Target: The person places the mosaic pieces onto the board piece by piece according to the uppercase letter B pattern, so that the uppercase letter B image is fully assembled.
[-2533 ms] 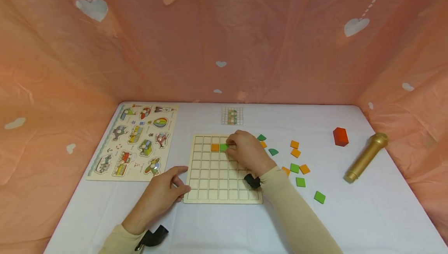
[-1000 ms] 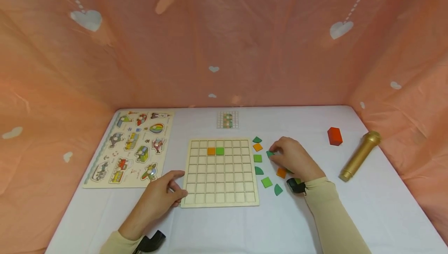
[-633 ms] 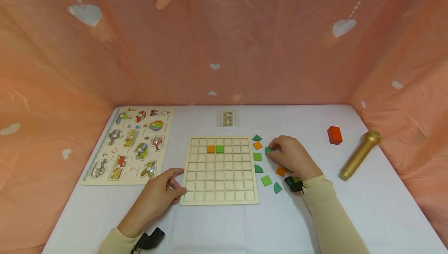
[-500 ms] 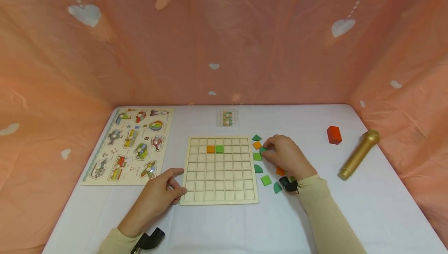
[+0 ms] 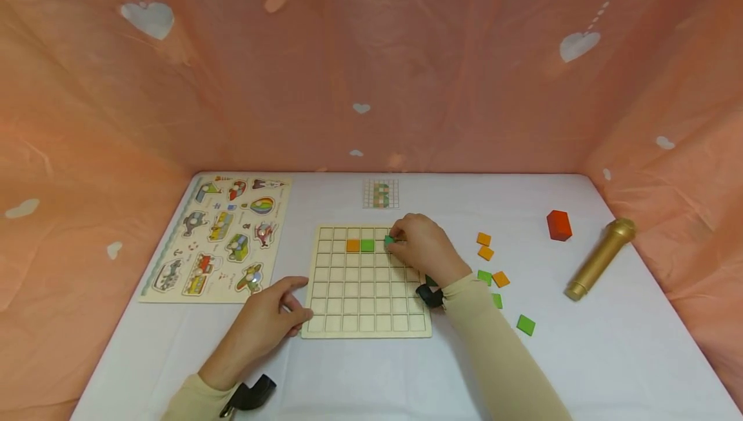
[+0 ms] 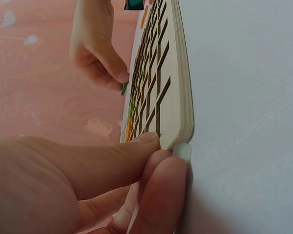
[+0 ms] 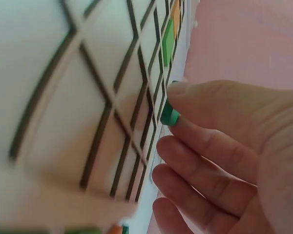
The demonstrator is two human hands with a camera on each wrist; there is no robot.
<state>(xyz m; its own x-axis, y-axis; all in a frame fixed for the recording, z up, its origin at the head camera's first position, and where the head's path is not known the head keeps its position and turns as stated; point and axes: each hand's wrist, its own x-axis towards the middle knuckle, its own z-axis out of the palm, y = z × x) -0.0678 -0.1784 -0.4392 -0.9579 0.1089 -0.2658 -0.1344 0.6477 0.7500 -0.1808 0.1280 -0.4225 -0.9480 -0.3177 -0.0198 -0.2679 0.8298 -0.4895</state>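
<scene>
In the head view a square wooden grid board (image 5: pixel 348 289) lies on the table. An orange square tile (image 5: pixel 353 245) and a light green square tile (image 5: pixel 367 245) sit side by side in its second row. My right hand (image 5: pixel 426 247) pinches a dark green tile (image 7: pixel 169 116) between thumb and index finger, over the board just right of those tiles; the fingers cover part of it. At the board's left edge is my left hand (image 5: pixel 267 318). Its thumb (image 6: pixel 146 139) presses on the rim while curled fingers meet the edge below, as the left wrist view shows.
Loose orange tiles (image 5: pixel 485 253) and green tiles (image 5: pixel 525 325) lie to the right, some hidden by the right arm. A small pattern card (image 5: pixel 381 194) is behind the board. A vehicle puzzle (image 5: pixel 220 240) lies left; a red block (image 5: pixel 559 225) and a gold cylinder (image 5: pixel 600 260) lie right.
My right hand has carried the dark green tile leftward from the loose tiles to over the board. Earlier, it was at the light green square in the grid. The left hand stays at the board's edge.
</scene>
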